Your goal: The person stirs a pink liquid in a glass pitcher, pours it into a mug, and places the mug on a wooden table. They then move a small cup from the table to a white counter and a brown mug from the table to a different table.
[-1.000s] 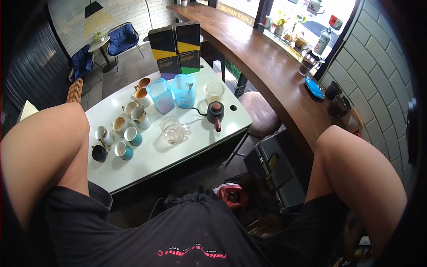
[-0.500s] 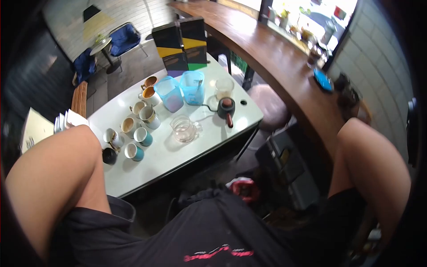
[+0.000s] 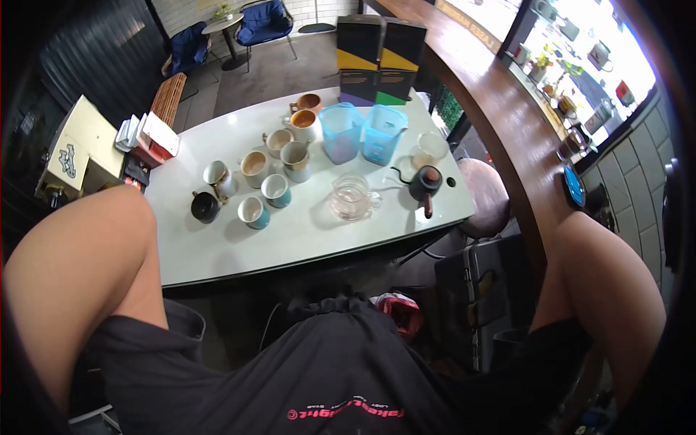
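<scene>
Neither of my hands shows; only my bent left arm (image 3: 80, 246) and right arm (image 3: 609, 275) come into the head view, elbows over the table's near side. Several cups stand on the white table (image 3: 210, 257), among them a black cup (image 3: 205, 208), a teal-sided cup (image 3: 254, 214) and an orange-lined cup (image 3: 304, 123). Right of them are a clear glass server (image 3: 351, 197), two translucent blue containers (image 3: 341, 134), a clear round vessel (image 3: 428, 149) and a black gooseneck kettle (image 3: 425, 184) with a wooden handle.
Black boxes (image 3: 359, 51) with coloured bands stand at the table's back edge. A long wooden counter (image 3: 500, 109) curves along the right, beside a round stool (image 3: 482, 196). A cream machine (image 3: 83, 152) sits at left. A dark case (image 3: 486, 297) stands below.
The view has shifted, so the table and its objects sit farther right and higher in the picture, and more shows at left. The cups, containers and kettle keep their places on the table.
</scene>
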A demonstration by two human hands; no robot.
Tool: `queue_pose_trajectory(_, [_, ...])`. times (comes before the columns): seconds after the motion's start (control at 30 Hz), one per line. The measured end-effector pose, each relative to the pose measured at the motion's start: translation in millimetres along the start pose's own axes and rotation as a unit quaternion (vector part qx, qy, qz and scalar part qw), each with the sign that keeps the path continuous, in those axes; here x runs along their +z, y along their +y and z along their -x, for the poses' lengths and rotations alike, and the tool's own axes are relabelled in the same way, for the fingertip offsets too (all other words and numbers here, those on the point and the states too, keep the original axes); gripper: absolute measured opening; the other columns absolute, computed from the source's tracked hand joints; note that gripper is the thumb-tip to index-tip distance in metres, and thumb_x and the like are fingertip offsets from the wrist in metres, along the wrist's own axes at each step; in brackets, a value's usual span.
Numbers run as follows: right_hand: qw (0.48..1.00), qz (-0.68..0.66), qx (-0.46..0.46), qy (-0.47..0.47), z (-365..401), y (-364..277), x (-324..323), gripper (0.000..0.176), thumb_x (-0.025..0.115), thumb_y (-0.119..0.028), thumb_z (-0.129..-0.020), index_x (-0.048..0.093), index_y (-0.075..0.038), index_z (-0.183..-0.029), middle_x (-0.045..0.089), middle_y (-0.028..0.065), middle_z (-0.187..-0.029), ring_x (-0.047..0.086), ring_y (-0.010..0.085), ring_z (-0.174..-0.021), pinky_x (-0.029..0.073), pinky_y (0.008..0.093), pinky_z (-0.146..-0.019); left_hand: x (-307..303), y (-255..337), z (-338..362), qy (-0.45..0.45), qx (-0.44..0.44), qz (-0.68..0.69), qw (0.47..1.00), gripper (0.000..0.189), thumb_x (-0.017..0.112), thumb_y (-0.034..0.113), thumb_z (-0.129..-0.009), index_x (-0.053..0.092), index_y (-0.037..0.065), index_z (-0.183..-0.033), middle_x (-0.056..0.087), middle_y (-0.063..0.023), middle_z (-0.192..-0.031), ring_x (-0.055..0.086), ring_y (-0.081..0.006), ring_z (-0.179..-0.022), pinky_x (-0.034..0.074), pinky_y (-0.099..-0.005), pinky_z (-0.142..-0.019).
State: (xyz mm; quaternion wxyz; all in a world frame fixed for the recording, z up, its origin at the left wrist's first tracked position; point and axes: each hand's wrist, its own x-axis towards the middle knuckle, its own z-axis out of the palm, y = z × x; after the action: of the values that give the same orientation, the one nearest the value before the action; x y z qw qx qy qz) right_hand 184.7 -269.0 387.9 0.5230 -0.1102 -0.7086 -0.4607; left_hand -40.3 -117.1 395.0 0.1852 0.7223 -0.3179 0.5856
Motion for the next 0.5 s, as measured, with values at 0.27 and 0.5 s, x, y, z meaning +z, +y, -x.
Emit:
queue_pose_trajectory(0.27, [1.0, 0.03, -0.002, 0.006, -23, -1, 42, 0.05, 0.037, -0.063, -0.098, 0.045, -0.037, -0.14, 0.054, 0.0041, -0.113, 0.049, 0.0175, -0.113, 0.032, 0.0407, -0.101, -57, 13, 9, 0.079, 0.036, 0.003, 0.996, 0.059, 0.032, 0.061, -0.096, 0.049, 0.02, -0.136, 0.05, -0.0102, -0.142, 0.05, -0.0359, -0.12, 0.034, -0.0555, -0.105])
queue_pose_trajectory(0.5, [0.991, 0.084, 0.078, 0.062, -12, 1, 8, 0.049, 0.037, -0.063, -0.098, 0.045, -0.04, -0.141, 0.055, 0.0016, -0.112, 0.049, 0.0153, -0.112, 0.031, 0.0395, -0.101, -45, -26, 95, 0.299, 0.086, 0.05, 0.949, 0.058, 0.031, 0.06, -0.097, 0.049, 0.021, -0.135, 0.051, -0.0088, -0.142, 0.051, -0.0344, -0.12, 0.034, -0.0552, -0.104])
